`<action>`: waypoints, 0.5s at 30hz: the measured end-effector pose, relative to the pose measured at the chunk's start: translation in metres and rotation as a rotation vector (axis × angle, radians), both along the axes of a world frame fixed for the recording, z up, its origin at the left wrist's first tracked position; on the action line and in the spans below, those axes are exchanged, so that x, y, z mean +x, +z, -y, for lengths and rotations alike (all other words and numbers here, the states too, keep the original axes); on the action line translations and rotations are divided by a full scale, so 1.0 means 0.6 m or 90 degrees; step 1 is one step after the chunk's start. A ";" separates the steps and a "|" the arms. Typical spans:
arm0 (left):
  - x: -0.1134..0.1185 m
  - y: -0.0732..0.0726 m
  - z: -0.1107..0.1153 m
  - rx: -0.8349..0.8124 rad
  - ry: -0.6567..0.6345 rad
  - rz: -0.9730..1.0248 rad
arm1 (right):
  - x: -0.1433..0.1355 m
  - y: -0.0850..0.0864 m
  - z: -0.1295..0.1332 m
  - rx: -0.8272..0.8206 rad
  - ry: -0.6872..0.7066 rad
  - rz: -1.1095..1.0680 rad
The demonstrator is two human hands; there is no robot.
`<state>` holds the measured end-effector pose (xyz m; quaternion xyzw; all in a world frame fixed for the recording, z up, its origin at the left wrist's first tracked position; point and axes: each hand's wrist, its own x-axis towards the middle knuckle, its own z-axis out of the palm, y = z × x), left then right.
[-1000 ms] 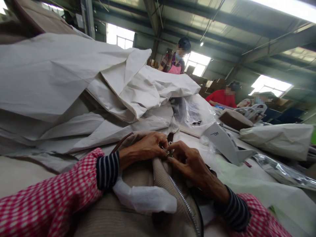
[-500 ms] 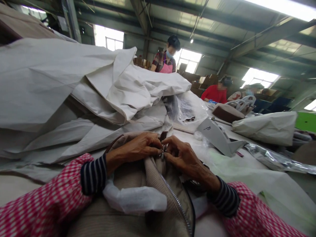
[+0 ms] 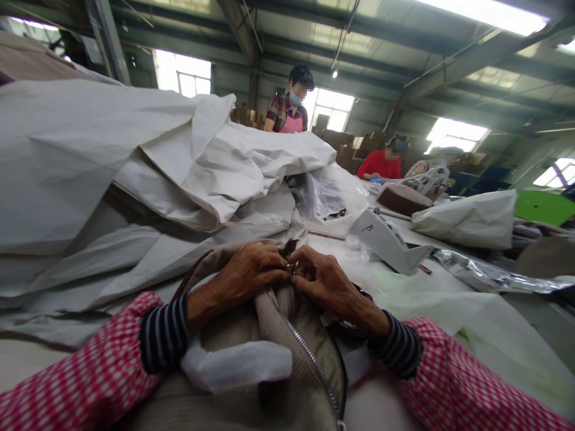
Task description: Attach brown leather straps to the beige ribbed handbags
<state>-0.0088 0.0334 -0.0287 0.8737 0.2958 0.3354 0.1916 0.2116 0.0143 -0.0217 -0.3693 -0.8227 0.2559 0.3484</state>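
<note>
A beige corduroy bag (image 3: 224, 395) lies in front of me, its metal zipper (image 3: 308, 350) running down the right side. At the bag's far end, my left hand (image 3: 254, 269) and my right hand (image 3: 326, 281) meet with fingertips pinched around a small metal buckle (image 3: 291, 269). A short brown strap end (image 3: 290, 245) sticks up just beyond my fingers. The buckle is partly hidden by the fingertips, so its exact shape does not show. White wrapping (image 3: 242, 362) covers a handle across the bag's near side.
Large white sheets (image 3: 179, 167) are heaped at the left and ahead. Clear plastic (image 3: 332, 191), a white box piece (image 3: 381, 239), a white-wrapped bundle (image 3: 467, 221) and silvery film (image 3: 498, 272) lie to the right. Several people, one in red (image 3: 381, 164), are farther back.
The view has turned slightly to the right, so the background sits farther left. Both hands stay at the buckle, with fingertips closer around it and less of the metal showing.
</note>
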 end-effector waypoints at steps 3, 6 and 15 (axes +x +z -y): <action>0.001 -0.012 0.001 0.050 0.032 -0.001 | -0.002 0.001 0.001 -0.019 -0.014 -0.003; 0.004 -0.018 0.004 0.067 0.044 0.045 | -0.003 0.000 0.001 -0.021 -0.018 0.002; 0.012 -0.008 0.015 -0.051 0.053 0.103 | 0.004 0.015 0.005 -0.011 -0.003 0.056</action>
